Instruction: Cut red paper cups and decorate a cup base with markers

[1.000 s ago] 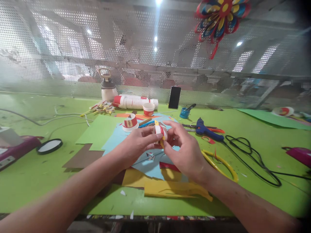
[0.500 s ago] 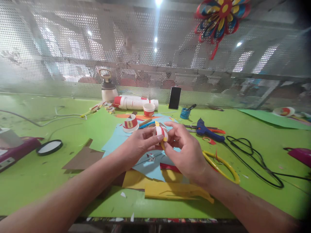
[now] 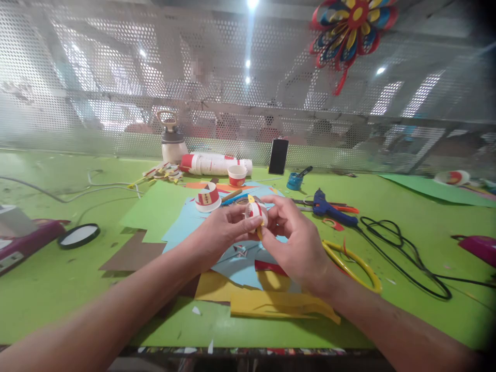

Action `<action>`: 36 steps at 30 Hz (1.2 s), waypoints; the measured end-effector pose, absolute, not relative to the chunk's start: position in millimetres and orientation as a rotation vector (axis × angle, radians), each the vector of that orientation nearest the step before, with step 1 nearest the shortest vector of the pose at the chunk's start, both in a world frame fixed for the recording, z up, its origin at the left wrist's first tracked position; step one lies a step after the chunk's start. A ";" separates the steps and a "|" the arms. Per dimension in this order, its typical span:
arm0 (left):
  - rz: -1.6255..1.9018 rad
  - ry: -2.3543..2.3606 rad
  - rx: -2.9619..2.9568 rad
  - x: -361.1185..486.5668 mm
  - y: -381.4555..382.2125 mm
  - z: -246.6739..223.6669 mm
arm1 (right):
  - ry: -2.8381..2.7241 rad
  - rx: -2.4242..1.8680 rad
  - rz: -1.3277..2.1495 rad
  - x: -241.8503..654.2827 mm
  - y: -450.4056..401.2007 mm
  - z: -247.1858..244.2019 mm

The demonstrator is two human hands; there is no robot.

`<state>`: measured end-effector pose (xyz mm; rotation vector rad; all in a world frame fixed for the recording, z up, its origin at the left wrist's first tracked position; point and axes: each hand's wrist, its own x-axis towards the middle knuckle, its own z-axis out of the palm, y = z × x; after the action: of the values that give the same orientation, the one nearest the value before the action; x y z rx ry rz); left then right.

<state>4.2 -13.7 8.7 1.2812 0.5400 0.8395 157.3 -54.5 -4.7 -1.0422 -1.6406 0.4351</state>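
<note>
Above the blue paper, a small white and red cup piece with yellow paper bits is held between both hands. My left hand grips its left side, thumb across the front. My right hand is at its right side, with thumb and fingertips closed on the yellow strip at its lower edge. A cut red and white cup stands left of my hands, and another small cup is behind them.
A blue glue gun with a black cable and a yellow ring handle lie to the right. Yellow paper lies in front. Behind are stacked cups, a phone and a blue jar.
The held cup piece has turned very slightly. At the left, the green sheet's lower left part now lies flatter over the brown paper. Both hands have stayed nearly in place.
</note>
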 end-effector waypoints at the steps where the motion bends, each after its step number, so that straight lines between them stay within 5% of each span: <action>1: 0.838 0.540 1.276 4.5 -13.4 8.8 | -1.639 -1.048 0.436 157.4 -54.6 -4.3; 17: 0.908 0.535 1.328 8.0 -13.0 3.7 | -1.612 -0.987 0.501 156.3 -51.3 -5.5; 36: 0.989 0.682 0.980 1.3 -14.2 14.6 | -1.218 -0.931 1.048 167.4 -46.3 11.1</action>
<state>1.3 -14.2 14.6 0.9800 0.6820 0.9887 167.4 -46.3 11.1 -0.9312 -1.2183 1.0478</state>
